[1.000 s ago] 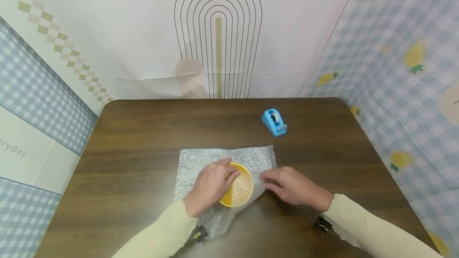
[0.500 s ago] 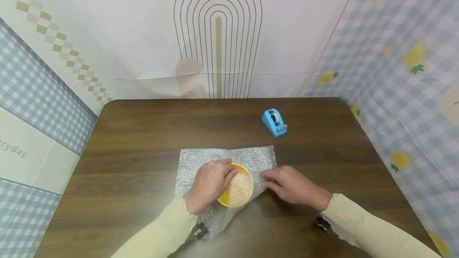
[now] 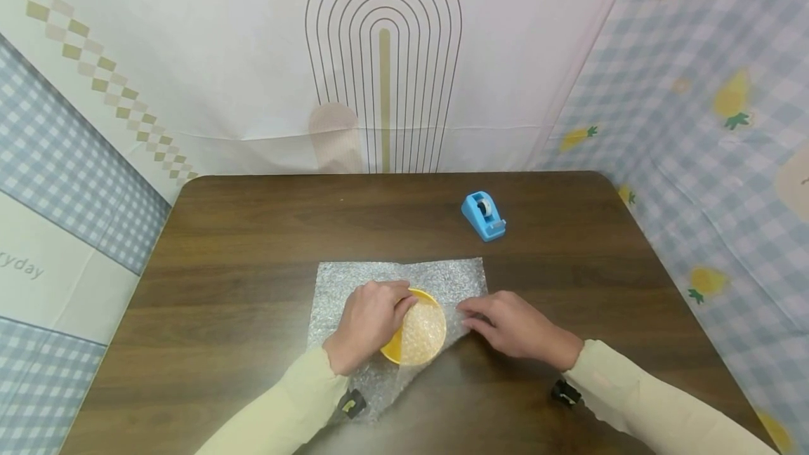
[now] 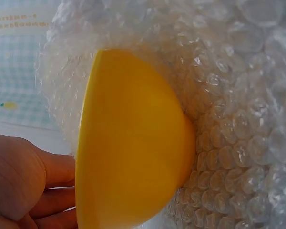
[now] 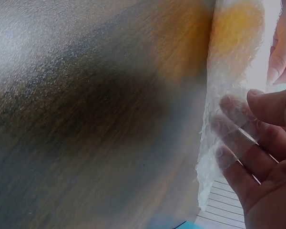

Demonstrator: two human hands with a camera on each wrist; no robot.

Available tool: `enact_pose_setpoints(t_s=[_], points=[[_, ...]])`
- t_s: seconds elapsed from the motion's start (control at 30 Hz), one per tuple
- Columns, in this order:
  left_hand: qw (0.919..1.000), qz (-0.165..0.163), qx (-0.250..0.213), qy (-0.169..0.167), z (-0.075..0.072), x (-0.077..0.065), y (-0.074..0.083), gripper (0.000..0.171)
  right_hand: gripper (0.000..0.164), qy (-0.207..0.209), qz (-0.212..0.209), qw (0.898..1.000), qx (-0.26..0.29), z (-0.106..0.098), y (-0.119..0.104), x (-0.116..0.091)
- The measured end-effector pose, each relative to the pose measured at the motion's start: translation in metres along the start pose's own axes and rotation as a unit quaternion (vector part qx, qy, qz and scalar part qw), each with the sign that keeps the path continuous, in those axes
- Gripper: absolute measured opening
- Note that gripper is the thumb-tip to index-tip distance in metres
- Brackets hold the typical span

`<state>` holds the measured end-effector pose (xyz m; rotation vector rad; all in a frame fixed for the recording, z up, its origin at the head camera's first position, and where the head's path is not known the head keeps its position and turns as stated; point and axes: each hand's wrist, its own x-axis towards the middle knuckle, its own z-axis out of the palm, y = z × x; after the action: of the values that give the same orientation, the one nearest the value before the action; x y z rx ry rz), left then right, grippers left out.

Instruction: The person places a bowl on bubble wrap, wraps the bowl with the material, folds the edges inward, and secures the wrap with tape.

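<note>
A yellow bowl (image 3: 393, 351) stands upright on a silvery sheet of bubble wrap (image 3: 442, 276). From the right, a flap of the wrap lies folded across most of its mouth. Over the left side of the bowl, my left hand (image 3: 369, 318) holds the flap's edge; its fingertips are partly hidden. The left wrist view shows the bowl's outer side (image 4: 133, 143) against the bubbles, with that hand (image 4: 28, 186) at the rim. To the right, my right hand (image 3: 521, 327) pinches the folded part of the wrap; some fingers (image 5: 243, 160) show through the clear film.
A light blue tape dispenser (image 3: 483, 216) with a roll sits farther back on the dark wooden table (image 3: 253, 230), right of the wrap. Patterned cloths (image 3: 253, 55) hang behind and at both sides of the table.
My left hand has shifted slightly left, and the flap's edge has come with it, covering a little more of the bowl. My right hand has barely moved.
</note>
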<state>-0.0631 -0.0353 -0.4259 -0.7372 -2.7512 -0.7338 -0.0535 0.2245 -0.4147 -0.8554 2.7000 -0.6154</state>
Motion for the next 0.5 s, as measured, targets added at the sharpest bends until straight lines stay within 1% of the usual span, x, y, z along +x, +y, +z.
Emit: enact_pose_setpoints(t_s=[0.1,0.2,0.5], points=[[1.0,-0.001,-0.003,-0.003,-0.0001,0.0005,-0.0003,0.024,0.026,0.0,0.003,1.0,0.0,-0.0003,0.0013,-0.0001],[1.0,-0.001,-0.002,-0.003,-0.0008,0.0007,-0.0002,0.025,0.026,-0.001,0.007,1.0,0.0,-0.0004,0.0028,-0.0007],[1.0,-0.003,0.004,0.002,-0.0005,0.0006,0.0001,0.013,0.026,0.006,0.008,1.0,0.005,-0.0001,0.0076,-0.0018]])
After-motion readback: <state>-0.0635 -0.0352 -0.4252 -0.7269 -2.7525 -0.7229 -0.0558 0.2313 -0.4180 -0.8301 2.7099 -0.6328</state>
